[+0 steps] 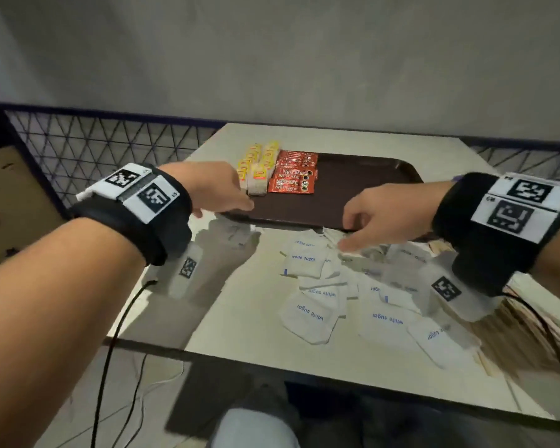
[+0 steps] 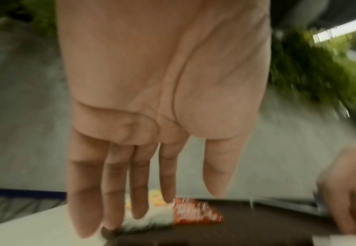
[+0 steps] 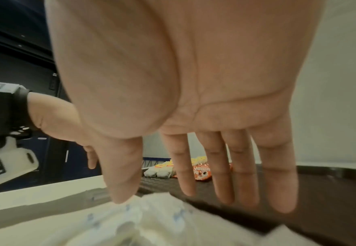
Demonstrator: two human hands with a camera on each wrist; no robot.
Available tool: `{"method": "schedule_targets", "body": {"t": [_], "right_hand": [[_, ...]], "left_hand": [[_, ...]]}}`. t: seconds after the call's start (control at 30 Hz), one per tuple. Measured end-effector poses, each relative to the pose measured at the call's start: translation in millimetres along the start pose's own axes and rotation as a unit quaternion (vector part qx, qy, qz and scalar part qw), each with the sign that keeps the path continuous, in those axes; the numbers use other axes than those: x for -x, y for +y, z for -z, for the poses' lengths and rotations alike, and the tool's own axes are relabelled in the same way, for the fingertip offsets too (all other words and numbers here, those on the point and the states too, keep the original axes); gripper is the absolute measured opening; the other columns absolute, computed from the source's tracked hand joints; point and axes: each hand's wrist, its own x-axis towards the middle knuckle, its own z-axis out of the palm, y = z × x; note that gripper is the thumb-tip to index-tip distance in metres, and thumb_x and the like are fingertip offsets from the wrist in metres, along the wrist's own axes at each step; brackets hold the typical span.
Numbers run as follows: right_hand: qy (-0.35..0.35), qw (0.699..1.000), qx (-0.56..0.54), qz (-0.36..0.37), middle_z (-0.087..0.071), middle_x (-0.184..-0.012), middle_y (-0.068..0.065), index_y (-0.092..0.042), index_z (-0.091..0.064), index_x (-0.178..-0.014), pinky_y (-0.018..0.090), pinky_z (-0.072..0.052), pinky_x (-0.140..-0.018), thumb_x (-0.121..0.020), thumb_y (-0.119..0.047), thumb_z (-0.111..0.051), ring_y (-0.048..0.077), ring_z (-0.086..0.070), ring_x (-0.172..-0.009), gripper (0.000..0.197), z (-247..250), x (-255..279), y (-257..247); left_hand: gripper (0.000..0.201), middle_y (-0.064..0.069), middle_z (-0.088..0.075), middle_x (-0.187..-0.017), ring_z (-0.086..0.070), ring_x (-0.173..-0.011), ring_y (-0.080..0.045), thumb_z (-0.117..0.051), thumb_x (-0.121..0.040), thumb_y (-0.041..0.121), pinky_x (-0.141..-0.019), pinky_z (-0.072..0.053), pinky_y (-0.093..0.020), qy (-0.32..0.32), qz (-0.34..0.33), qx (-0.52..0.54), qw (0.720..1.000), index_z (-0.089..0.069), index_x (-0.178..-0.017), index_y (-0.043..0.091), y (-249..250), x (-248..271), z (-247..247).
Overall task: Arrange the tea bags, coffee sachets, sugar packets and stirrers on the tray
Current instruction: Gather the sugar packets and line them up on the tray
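Pale worktop (image 1: 246,318): tea bags (image 1: 257,166) and coffee sachets (image 1: 293,174) sit in rows at tray (image 1: 362,185) far-left, leaving room. Left hand (image 1: 214,189) and right hand (image 1: 385,215) both slack-fingered, empty; right hovers over loose sugar packets (image 1: 346,295), likely next.

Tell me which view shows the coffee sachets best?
The head view: the red coffee sachets lie unobstructed on the tray, labels readable. The left wrist view shows them blurred behind the left hand's fingers; the right wrist view shows them small, partly hidden by fingers.

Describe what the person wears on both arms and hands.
Both forearms are bare, with no sleeves or gloves. Each wrist carries a wide black band, left and right, topped with white plates printed with black square markers. A thin black cable trails from each.
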Motion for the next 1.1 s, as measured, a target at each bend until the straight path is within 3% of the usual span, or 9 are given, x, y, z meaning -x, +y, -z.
{"method": "schedule_targets", "body": {"t": [0.1, 0.27, 0.43, 0.5, 0.6, 0.7, 0.9, 1.0, 1.1], "right_hand": [[-0.011, 1.000, -0.013, -0.004, -0.057, -0.115, -0.006, -0.032, -0.058, -0.121, 0.035, -0.054, -0.089, -0.082, -0.079, -0.057, 0.012, -0.059, -0.095, 0.061, -17, 15, 0], [-0.019, 0.998, -0.049, -0.023, -0.039, -0.143, 0.006, -0.029, -0.036, -0.149, 0.044, -0.049, -0.101, -0.081, -0.084, -0.051, 0.027, -0.054, -0.117, 0.089, -41, 32, -11], [0.013, 0.998, -0.047, -0.036, -0.027, -0.158, 0.009, -0.029, -0.016, -0.159, 0.051, -0.044, -0.107, -0.085, -0.078, -0.050, 0.035, -0.033, -0.141, 0.095, -65, 39, -23], [0.018, 0.998, -0.049, -0.041, -0.025, -0.159, 0.011, -0.028, -0.016, -0.159, 0.051, -0.043, -0.107, -0.086, -0.078, -0.047, 0.036, -0.031, -0.143, 0.094, -68, 38, -27], [0.019, 0.997, -0.049, -0.048, -0.032, -0.153, 0.012, -0.027, -0.025, -0.155, 0.048, -0.046, -0.102, -0.089, -0.067, -0.055, 0.037, -0.037, -0.137, 0.083, -66, 38, -34], [0.033, 0.998, -0.028, -0.055, -0.042, -0.140, 0.011, -0.023, -0.037, -0.145, 0.044, -0.051, -0.094, -0.089, -0.059, -0.063, 0.035, -0.047, -0.126, 0.071, -58, 36, -41], [0.050, 0.998, 0.034, -0.021, -0.045, -0.121, 0.006, -0.026, -0.047, -0.137, 0.044, -0.050, -0.085, -0.092, -0.047, -0.067, 0.037, -0.050, -0.119, 0.053, -44, 29, -54], [0.058, 0.997, 0.042, 0.010, -0.036, -0.105, 0.001, -0.024, -0.054, -0.129, 0.040, -0.049, -0.082, -0.093, -0.032, -0.066, 0.035, -0.055, -0.111, 0.039, -41, 28, -59], [0.087, 0.995, 0.043, 0.038, -0.038, -0.102, 0.000, -0.018, -0.059, -0.120, 0.032, -0.046, -0.079, -0.093, -0.019, -0.063, 0.028, -0.059, -0.106, 0.027, -38, 26, -61]], "left_hand": [[0.036, -0.003, -0.065, -0.102, -0.059, -0.083, -0.021, -0.061, -0.095, 0.054, -0.059, -0.040, -0.027, -0.038, 0.024, -0.099, 0.994, -0.062, -0.104, 0.019, -4, 16, -17], [0.065, -0.001, -0.059, -0.134, -0.057, -0.125, -0.026, -0.062, -0.091, 0.067, -0.104, -0.046, -0.036, -0.071, 0.041, -0.012, 0.997, -0.047, -0.135, 0.022, 2, 29, -38], [0.085, -0.006, -0.058, -0.145, -0.056, -0.125, -0.025, -0.053, -0.089, 0.078, -0.099, -0.042, -0.035, -0.105, -0.027, -0.024, 0.994, -0.046, -0.147, 0.016, 40, 51, -54], [0.092, -0.002, -0.056, -0.146, -0.056, -0.126, -0.023, -0.057, -0.084, 0.082, -0.103, -0.042, -0.036, -0.123, -0.078, -0.003, 0.989, -0.045, -0.148, 0.017, 56, 62, -66], [0.110, 0.001, -0.055, -0.138, -0.057, -0.119, -0.023, -0.065, -0.052, 0.097, -0.103, -0.049, -0.048, -0.124, -0.125, -0.002, 0.984, -0.042, -0.135, 0.028, 67, 69, -87], [0.135, -0.007, -0.036, -0.152, -0.039, -0.140, -0.035, -0.061, -0.041, 0.102, -0.110, -0.041, -0.058, -0.106, -0.134, -0.034, 0.985, -0.021, -0.151, 0.035, 66, 73, -109], [0.095, -0.011, -0.004, -0.173, -0.006, -0.158, -0.037, -0.033, -0.092, 0.082, -0.126, -0.012, -0.059, 0.017, -0.140, -0.021, 0.990, -0.002, -0.164, 0.028, 61, 83, -142], [0.076, -0.015, -0.020, -0.168, -0.018, -0.154, -0.040, -0.028, -0.101, 0.069, -0.124, -0.018, -0.057, 0.071, -0.146, 0.001, 0.987, -0.019, -0.160, 0.022, 64, 85, -150], [0.047, -0.007, -0.047, -0.138, -0.045, -0.123, -0.030, -0.036, -0.104, 0.051, -0.108, -0.038, -0.048, 0.151, -0.167, 0.034, 0.974, -0.041, -0.138, 0.020, 67, 87, -154]]}}
